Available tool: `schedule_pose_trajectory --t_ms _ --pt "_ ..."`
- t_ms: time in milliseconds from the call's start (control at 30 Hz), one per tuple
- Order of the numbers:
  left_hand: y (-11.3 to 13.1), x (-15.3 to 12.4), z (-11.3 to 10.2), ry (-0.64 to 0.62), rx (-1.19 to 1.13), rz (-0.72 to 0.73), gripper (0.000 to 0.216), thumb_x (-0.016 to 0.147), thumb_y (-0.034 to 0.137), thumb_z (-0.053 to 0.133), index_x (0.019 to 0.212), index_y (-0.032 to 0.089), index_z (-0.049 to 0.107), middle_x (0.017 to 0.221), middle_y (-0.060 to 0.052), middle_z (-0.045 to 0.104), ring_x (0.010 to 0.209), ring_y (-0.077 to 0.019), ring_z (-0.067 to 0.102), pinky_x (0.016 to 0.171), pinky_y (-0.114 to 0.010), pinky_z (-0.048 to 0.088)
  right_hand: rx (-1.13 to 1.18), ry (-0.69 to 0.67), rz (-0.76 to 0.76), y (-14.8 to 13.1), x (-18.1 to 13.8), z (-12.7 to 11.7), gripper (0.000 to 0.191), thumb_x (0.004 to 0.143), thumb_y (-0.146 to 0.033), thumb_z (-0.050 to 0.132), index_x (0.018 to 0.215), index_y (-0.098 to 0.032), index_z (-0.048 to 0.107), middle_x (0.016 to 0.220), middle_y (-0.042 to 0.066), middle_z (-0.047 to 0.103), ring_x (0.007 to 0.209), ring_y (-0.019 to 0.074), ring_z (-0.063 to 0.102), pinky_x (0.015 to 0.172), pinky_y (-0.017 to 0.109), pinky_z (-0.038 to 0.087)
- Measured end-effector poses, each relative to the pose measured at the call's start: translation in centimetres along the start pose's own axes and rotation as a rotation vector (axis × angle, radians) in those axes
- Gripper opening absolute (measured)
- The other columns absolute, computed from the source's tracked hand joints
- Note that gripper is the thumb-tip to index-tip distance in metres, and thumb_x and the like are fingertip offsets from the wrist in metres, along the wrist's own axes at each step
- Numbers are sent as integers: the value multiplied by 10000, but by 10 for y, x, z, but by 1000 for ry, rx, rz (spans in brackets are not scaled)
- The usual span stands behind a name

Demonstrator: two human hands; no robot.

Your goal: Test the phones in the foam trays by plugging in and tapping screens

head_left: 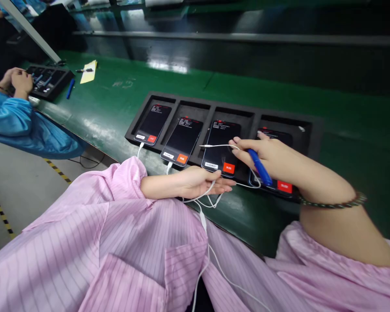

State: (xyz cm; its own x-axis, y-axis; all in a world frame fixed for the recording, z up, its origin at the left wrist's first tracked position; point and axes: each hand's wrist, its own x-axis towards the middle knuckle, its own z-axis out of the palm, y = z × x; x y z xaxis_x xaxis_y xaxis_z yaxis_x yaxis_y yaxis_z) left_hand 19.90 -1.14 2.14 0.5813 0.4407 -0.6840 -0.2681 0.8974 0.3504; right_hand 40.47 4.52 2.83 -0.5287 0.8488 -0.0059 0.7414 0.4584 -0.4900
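A black tray [313, 130] on the green bench holds several phones with dark screens and red buttons. My right hand [273, 158] rests over the rightmost phone [281, 184]; its fingers are closed round a blue pen [260, 168] and a white earphone cable [219, 146] whose plug points left above the third phone [219, 134]. My left hand [203, 181] lies palm up at the tray's near edge, fingers loosely curled on the same white cable, which trails down over my pink striped sleeve [117, 216].
At the far left a co-worker in a blue coat [13, 119] has hands [17, 80] by another black tray [50, 82]. A blue pen [70, 88], a yellow note [89, 73] and a marker lie nearby. Yellow-black floor tape [0, 210] runs below the bench edge.
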Motion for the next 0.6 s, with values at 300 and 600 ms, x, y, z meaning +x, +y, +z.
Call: schedule_pose_trajectory --t_ms 300,600 --pt "38 -114 -56 -17 824 525 659 909 537 683 1479 247 524 1555 -142 503 1350 -289 568 1177 -424 403 186 286 222 -7 -14 -22 401 947 -583 493 722 -252 483 945 112 735 924 261 698 824 370 539" --pt "77 -76 -153 797 840 1046 828 959 735 375 1569 200 206 1710 -177 110 1604 -280 68 1299 -450 130 680 1412 427 23 -51 22 557 563 -684 786 566 -245 444 638 28 581 1043 356 703 1061 568 453"
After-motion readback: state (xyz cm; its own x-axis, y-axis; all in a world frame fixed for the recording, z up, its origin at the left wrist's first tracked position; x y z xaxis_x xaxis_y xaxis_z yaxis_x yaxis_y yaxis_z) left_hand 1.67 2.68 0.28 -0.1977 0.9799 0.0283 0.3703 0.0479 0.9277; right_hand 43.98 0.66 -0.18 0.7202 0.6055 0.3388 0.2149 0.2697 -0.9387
